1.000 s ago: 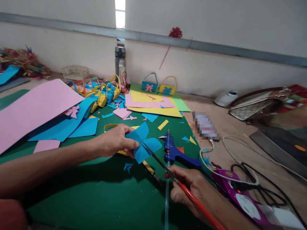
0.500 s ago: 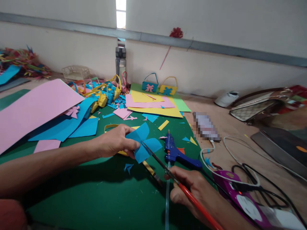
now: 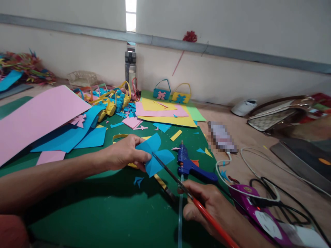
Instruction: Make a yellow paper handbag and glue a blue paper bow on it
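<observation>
In the head view, my left hand (image 3: 133,151) pinches a piece of blue paper (image 3: 155,166) with rounded lobes, thumb on top. My right hand (image 3: 207,203) grips a pair of scissors (image 3: 207,213) with red handles. Their dark blades reach up and left, and the tips lie at the notch in the middle of the blue paper. Below the paper, a small blue scrap (image 3: 139,181) rests on the green mat (image 3: 103,213). A yellow paper strip (image 3: 160,182) lies partly hidden under the blue paper.
A blue glue gun (image 3: 191,166) lies right of the paper, its clear glue stick running toward me. Pink sheets (image 3: 43,120) and small paper bags (image 3: 111,107) are at left. Two finished bags (image 3: 181,97) stand behind. A purple power strip (image 3: 258,210), cables and a phone (image 3: 222,136) lie at right.
</observation>
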`<state>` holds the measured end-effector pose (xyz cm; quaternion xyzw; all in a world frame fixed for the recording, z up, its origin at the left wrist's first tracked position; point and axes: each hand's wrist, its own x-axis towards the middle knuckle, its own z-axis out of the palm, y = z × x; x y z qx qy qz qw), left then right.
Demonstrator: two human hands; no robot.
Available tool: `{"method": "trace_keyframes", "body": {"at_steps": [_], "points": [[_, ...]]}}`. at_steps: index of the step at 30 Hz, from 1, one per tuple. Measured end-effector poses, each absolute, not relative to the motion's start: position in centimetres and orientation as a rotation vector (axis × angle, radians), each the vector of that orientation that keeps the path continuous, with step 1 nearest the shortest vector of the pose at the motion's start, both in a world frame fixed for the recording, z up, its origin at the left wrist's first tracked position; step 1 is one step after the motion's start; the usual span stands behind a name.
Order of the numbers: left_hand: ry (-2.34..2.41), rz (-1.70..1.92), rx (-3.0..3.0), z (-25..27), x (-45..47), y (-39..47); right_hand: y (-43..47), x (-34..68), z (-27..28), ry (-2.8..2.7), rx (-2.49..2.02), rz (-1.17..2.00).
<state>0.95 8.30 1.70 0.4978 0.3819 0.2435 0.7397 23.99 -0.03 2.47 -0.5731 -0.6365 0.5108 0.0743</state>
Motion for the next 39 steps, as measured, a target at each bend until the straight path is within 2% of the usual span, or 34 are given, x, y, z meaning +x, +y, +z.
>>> {"method": "trace_keyframes", "body": {"at_steps": [18, 32, 39], "points": [[0.856, 0.549, 1.071, 1.6, 0.9, 8.2, 0.2, 23.9, 2.9, -1.897, -1.778, 1.524], [0.838, 0.653, 1.117, 1.9, 0.9, 8.1, -0.5, 24.8, 3.5, -1.691, -1.652, 1.827], [0.864, 0.73, 1.058, 2.8, 1.2, 7.4, -0.9, 25.5, 3.3, -1.806, -1.532, 1.682]]}}
